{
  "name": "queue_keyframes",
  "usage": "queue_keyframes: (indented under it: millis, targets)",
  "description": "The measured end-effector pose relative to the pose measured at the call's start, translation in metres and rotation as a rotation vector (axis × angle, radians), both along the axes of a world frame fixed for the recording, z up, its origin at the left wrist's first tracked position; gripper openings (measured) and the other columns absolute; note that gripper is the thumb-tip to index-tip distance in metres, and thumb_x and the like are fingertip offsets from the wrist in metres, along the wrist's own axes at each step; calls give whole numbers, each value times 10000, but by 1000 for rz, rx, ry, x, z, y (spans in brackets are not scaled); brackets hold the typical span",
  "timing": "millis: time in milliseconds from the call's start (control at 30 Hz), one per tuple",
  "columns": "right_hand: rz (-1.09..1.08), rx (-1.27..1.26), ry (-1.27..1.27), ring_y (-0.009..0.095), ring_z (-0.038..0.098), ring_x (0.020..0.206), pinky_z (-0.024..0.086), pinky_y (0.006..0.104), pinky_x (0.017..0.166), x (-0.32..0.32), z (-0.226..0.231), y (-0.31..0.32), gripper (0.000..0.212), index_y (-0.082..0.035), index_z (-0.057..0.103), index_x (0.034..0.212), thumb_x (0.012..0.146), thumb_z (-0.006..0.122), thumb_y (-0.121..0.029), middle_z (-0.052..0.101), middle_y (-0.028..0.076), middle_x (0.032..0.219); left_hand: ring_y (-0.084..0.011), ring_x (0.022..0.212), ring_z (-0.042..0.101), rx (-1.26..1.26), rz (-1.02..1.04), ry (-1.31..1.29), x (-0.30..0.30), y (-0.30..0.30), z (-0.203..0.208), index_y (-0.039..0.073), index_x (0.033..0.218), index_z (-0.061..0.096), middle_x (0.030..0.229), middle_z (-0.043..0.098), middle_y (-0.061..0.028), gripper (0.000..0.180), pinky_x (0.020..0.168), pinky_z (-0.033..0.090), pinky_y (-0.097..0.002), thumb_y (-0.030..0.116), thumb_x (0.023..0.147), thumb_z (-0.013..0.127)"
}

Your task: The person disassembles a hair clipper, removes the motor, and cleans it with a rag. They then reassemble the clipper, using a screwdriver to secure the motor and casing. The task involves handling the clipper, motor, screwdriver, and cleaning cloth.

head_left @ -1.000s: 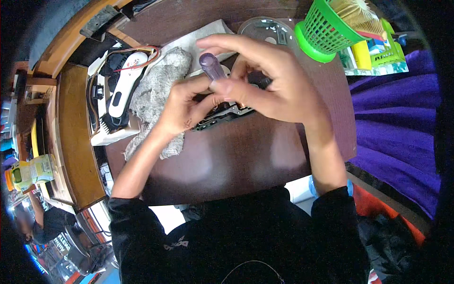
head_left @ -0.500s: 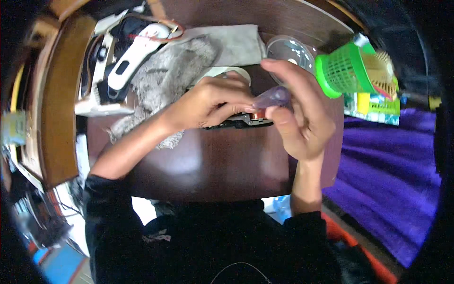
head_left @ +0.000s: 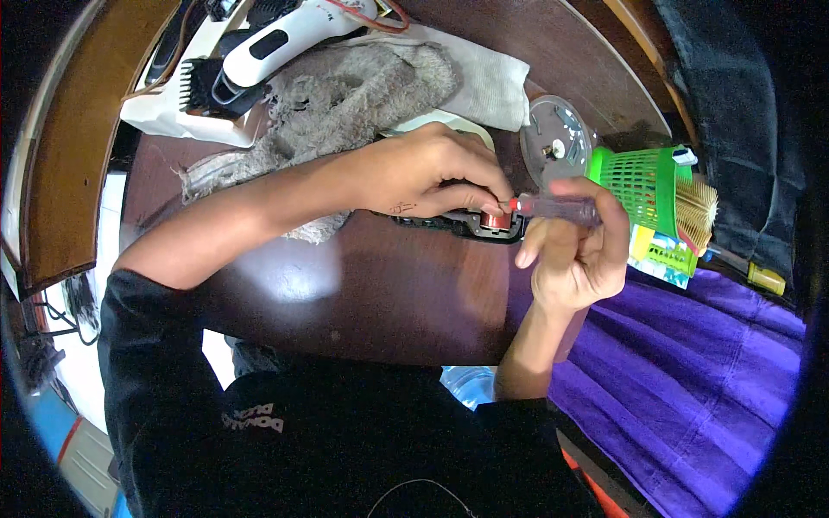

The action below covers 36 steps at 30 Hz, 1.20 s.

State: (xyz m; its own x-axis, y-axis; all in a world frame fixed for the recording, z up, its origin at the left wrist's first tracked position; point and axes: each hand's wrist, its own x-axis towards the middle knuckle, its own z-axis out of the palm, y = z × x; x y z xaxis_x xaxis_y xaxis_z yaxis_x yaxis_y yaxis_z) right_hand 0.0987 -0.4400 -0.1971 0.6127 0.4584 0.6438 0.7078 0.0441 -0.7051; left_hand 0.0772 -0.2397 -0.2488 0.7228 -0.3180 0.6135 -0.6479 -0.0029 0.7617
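An opened black hair clipper body [head_left: 471,230] with a copper coil [head_left: 495,221] at its right end lies on the brown table. Draped over it from the left is my left hand [head_left: 432,177], its thumb and forefinger closed beside the coil; the other fingers are partly hidden. My right hand [head_left: 574,259] grips a screwdriver [head_left: 560,209] with a clear purplish handle and a red collar. The screwdriver lies nearly level, its front end pointing left at my left fingertips. Its tip is hidden there. A pale rounded piece [head_left: 449,123] shows behind my left hand.
A grey rag [head_left: 345,95] and a white cloth [head_left: 488,82] lie behind my left arm. At the far left, a white clipper [head_left: 285,43] rests on a white tray [head_left: 190,121]. A clear round dish [head_left: 540,147] holds small parts. A green basket [head_left: 635,186] stands right, above purple fabric [head_left: 682,363].
The view has shifted, and the scene tilts differently. My right hand has tipped the screwdriver closer to level, and its red collar now shows. More of the copper coil is visible.
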Motion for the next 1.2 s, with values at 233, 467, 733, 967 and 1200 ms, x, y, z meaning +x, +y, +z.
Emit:
queue_keyframes:
  millis: [233,467,733,967,1200]
  targets:
    - [-25,186,35,220,640,630,524,266,450,-7,-3,14,232,92,586,1103,882,571,20,573,296,1088,-276,816,652,5,-32,22,1,1,-3,5,968,683,871,685,-127,133,741,499,-368,87,865,662]
    - [-58,147,17,205,616,519,506,258,437,-1,-3,10,276,62,526,1188,918,511,5,596,263,1015,-241,844,668,-54,-98,114,1,2,-1,4,987,665,893,685,-116,143,738,509,-349,87,870,663]
    - [13,-90,-16,153,529,423,446,221,388,2,-1,1,426,-45,327,1424,1011,416,-102,574,332,1099,-238,830,662,-4,-60,120,-1,3,0,16,1020,681,896,693,-116,166,738,507,-352,91,873,663]
    - [-30,45,94,138,589,476,450,228,402,-3,0,11,423,27,349,1415,1012,403,-88,640,266,1024,-239,826,668,-12,-47,83,0,4,-1,17,1028,689,897,701,-125,179,740,512,-349,92,866,672]
    - [-93,41,39,154,586,499,471,239,444,1,-4,4,482,23,349,1410,946,475,44,635,271,1038,-241,823,670,19,-29,88,0,4,1,23,1034,695,896,699,-129,182,736,516,-347,86,864,670]
